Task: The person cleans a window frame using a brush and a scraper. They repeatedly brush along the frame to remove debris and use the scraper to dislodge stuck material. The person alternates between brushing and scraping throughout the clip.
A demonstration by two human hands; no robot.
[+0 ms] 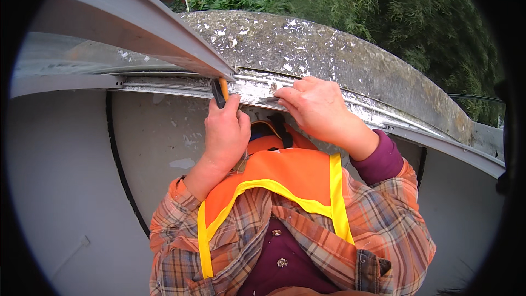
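Observation:
My left hand (227,131) is closed around a black and orange tool handle (220,92), which stands upright against the window frame's bottom track; its working end is hidden. To the right, my right hand (314,109) pinches a thin dark piece (269,99) over the metal window track (254,90); what it is cannot be told. White flakes and powder cover the track between and beside my hands. An orange bag or apron with yellow edging (287,172) hangs at my chest, below the track.
An upright metal window frame member (164,16) rises at upper left, beside glass. Outside the track runs a weathered concrete ledge (328,49) strewn with white flakes. Green foliage (370,0) lies beyond. A pale wall (152,131) is below the track.

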